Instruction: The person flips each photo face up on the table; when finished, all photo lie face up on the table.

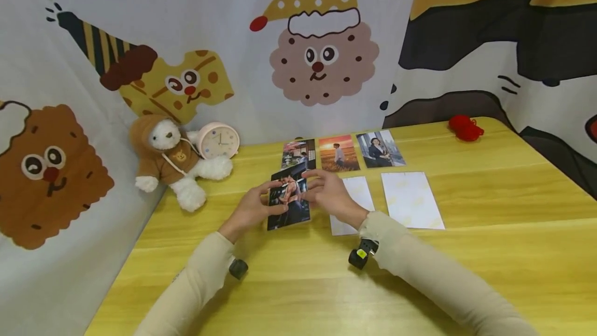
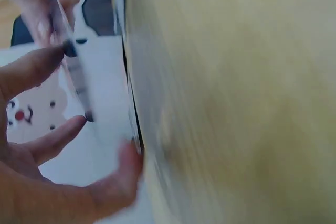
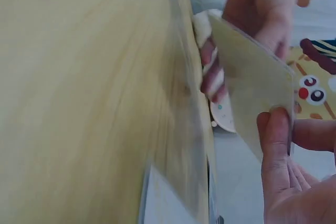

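Both hands hold one picture card above the table, tilted, its dark picture of a figure facing the head camera. The left hand grips its left edge, thumb on the picture side. At the opposite edge, the right hand pinches it; the right wrist view shows that thumb and fingers on the card, whose pale back faces that camera. In the left wrist view the left hand has spread fingers, two of their tips against the card, seen nearly edge-on.
Three picture cards form a back row. Two white cards lie nearer, one partly under the right hand. A plush bear and round clock stand back left; a red object lies back right on the wooden table.
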Tool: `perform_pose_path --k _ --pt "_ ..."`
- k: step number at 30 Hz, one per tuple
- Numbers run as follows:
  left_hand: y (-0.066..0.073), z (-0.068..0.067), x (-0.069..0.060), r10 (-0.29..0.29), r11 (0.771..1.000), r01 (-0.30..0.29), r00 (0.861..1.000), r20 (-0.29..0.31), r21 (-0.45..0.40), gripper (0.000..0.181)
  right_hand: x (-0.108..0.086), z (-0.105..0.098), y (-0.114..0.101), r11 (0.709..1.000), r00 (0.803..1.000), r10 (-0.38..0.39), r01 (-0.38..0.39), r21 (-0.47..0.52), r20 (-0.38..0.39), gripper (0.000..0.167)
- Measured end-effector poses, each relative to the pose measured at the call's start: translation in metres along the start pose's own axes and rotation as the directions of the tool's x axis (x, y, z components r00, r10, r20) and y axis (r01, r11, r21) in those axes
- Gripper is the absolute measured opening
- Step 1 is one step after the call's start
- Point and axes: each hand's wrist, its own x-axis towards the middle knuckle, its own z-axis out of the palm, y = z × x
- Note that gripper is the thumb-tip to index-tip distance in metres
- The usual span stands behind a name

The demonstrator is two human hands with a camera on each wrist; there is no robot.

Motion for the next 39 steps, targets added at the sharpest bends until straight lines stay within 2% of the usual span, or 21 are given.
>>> perform_pose_path --k 2,4,7,9,12,14,19,23,25,29,31,36,37,39 --pt "-0.005 -0.006 0.0 -0.057 0.992 0.058 0.998 0.018 -0.111 0.063 -0.001 -0.007 0.001 0.999 1.0 0.003 -0.004 0.054 0.016 0.051" --pt "-0.009 -0.011 -0.001 -0.079 0.971 0.086 0.996 0.038 -0.222 0.062 -0.002 -0.014 0.002 0.998 0.999 0.012 -0.014 0.068 0.033 0.052" --pt "-0.013 -0.015 -0.003 -0.07 0.938 0.094 0.994 0.084 -0.333 0.06 -0.004 -0.02 0.003 0.999 0.997 0.028 -0.031 0.041 0.075 0.057" --pt "-0.015 -0.016 -0.003 -0.055 0.934 0.093 0.992 0.116 -0.346 0.062 -0.004 -0.022 0.004 0.999 0.993 0.04 -0.039 -0.011 0.114 0.062" --pt "-0.019 -0.018 -0.001 -0.046 0.95 0.097 0.983 0.175 -0.295 0.066 -0.002 -0.02 0.006 0.99 0.985 0.043 -0.019 -0.14 0.17 0.069" --pt "-0.022 -0.019 0.002 -0.033 0.967 0.086 0.976 0.215 -0.239 0.071 0.0 -0.017 0.006 0.971 0.978 0.041 0.01 -0.241 0.202 0.074" --pt "-0.027 -0.019 0.013 -0.035 0.99 0.072 0.958 0.284 -0.121 0.079 0.005 -0.008 0.008 0.889 0.97 0.081 0.033 -0.456 0.228 0.081" --pt "-0.027 -0.018 0.017 -0.083 0.994 0.1 0.941 0.329 -0.033 0.086 0.007 -0.003 0.009 0.811 0.961 0.12 0.05 -0.582 0.251 0.083" --pt "-0.026 -0.016 0.019 -0.118 0.993 0.118 0.933 0.34 0.02 0.091 0.009 -0.002 0.009 0.759 0.959 0.123 0.076 -0.647 0.257 0.084" --pt "-0.02 -0.014 0.025 -0.184 0.979 0.143 0.926 0.329 0.143 0.105 0.014 -0.001 0.005 0.653 0.961 0.104 0.129 -0.746 0.257 0.086" --pt "-0.016 -0.013 0.027 -0.206 0.971 0.15 0.923 0.325 0.188 0.111 0.015 -0.001 0.002 0.611 0.961 0.113 0.134 -0.781 0.253 0.085" --pt "-0.014 -0.015 0.031 -0.238 0.962 0.176 0.915 0.325 0.209 0.116 0.02 -0.002 -0.004 0.559 0.958 0.173 0.096 -0.824 0.229 0.068" --pt "-0.015 -0.015 0.032 -0.244 0.962 0.185 0.914 0.324 0.203 0.116 0.02 -0.002 -0.004 0.552 0.958 0.182 0.088 -0.829 0.222 0.069" --pt "-0.016 -0.016 0.032 -0.248 0.962 0.192 0.913 0.325 0.194 0.117 0.022 -0.003 -0.005 0.559 0.956 0.201 0.067 -0.826 0.214 0.077"
